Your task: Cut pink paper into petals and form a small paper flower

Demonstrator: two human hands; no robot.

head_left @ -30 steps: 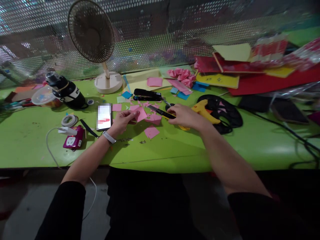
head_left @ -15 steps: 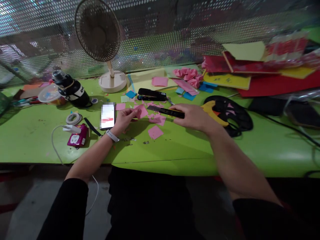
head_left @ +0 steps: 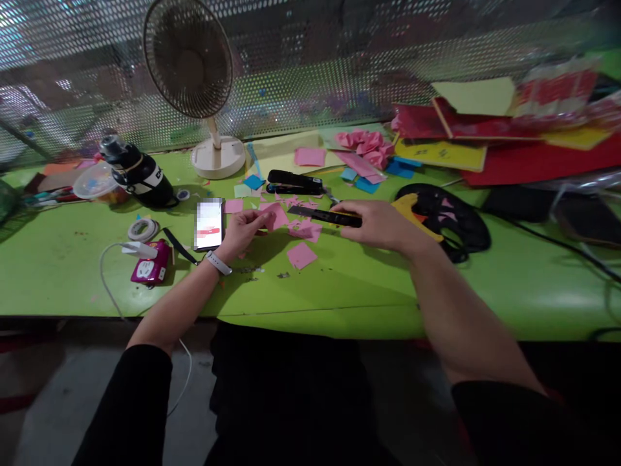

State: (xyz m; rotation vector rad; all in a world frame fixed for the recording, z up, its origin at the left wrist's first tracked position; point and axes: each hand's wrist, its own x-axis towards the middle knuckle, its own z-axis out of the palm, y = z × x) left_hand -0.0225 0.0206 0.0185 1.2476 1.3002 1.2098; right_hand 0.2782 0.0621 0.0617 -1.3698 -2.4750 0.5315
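Pink paper square [head_left: 276,215], smooth-faced, is held in a narrow fingertip pinch by the left hand [head_left: 242,233], beside pink scraps [head_left: 306,230] on the green counter [head_left: 339,285]. The right hand [head_left: 381,225] is wrapped round a black-and-yellow utility knife [head_left: 334,217], blade exposed, pointing left toward the square's right edge; contact cannot be determined. A black stapler [head_left: 295,183] bounds the far side; toward the person, green surface extends from a loose pink sheet [head_left: 301,256] to the counter's front edge.
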